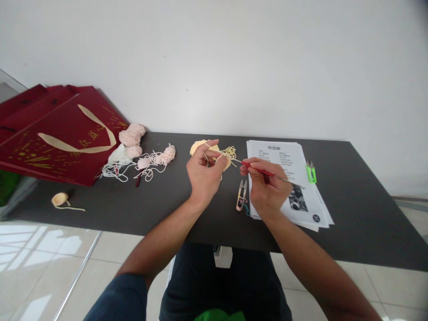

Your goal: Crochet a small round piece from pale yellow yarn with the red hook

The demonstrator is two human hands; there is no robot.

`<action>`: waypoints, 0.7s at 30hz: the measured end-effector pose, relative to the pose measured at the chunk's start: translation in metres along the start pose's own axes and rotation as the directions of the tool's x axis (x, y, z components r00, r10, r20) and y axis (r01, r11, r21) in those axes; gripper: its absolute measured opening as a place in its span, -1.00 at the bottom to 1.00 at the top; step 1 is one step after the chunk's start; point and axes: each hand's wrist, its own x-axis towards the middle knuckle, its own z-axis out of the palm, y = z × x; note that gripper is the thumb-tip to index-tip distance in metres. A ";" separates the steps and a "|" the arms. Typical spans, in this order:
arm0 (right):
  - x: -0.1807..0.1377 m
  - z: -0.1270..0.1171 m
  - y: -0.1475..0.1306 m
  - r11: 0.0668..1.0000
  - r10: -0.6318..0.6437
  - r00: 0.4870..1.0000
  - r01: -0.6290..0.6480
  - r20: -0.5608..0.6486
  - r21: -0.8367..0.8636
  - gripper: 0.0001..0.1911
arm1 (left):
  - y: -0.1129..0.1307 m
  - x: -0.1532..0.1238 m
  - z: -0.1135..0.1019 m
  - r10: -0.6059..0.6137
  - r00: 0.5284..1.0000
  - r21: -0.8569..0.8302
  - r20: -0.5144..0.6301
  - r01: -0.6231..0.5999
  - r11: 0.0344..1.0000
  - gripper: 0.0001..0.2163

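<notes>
My right hand (269, 185) grips a crochet hook (262, 170) by its red middle, and the hook's metal tip points left toward my other hand. Thumb and fingers of my left hand (206, 174) pinch pale yellow yarn (218, 157), with a strand running over the raised index finger. The hook tip meets the yarn near the left thumb; the exact stitch is too small to make out. Behind my left hand lies a yellow yarn ball (199, 146), partly hidden, with loose loops beside it. Silver thread snips (241, 196) rest on the table between my forearms.
Printed sheets (277, 151) lie under and beyond my right hand, with green snips (311, 173) at their right edge. Pink and white yarn (132, 133) sits left, by dark red gift bags (67, 129). A small yellow crocheted piece (60, 199) is at far left. The wall closes off the back.
</notes>
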 end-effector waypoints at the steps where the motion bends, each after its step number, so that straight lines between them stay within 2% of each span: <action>1: -0.002 0.000 0.001 0.999 -0.028 0.999 0.028 0.015 -0.018 -0.92 | -0.001 0.000 0.000 -0.002 1.000 0.003 -0.011 0.002 1.000 -0.65; 6: -0.009 -0.004 0.011 0.987 -0.127 0.983 0.139 0.132 -0.085 -0.76 | -0.008 0.005 0.001 -0.053 0.998 -0.096 -0.027 0.050 0.994 -0.64; 9: -0.009 -0.005 0.016 0.973 -0.189 0.961 0.211 0.204 -0.091 -0.64 | -0.008 0.008 0.002 -0.126 0.992 -0.218 0.011 0.125 0.968 -0.59; 11: -0.009 -0.005 0.018 0.974 -0.190 0.960 0.211 0.208 -0.086 -0.63 | -0.005 0.010 0.002 -0.191 0.980 -0.294 0.057 0.199 0.935 -0.55; 16: -0.009 -0.002 0.017 0.996 -0.072 0.984 0.080 0.164 -0.043 -0.75 | 0.003 0.017 -0.002 -0.304 0.927 -0.432 0.221 0.372 0.822 -0.48; 21: 0.003 0.000 0.018 0.974 0.150 0.985 -0.162 0.082 0.156 -0.84 | 0.006 0.022 -0.007 -0.344 0.876 -0.434 0.337 0.469 0.770 -0.44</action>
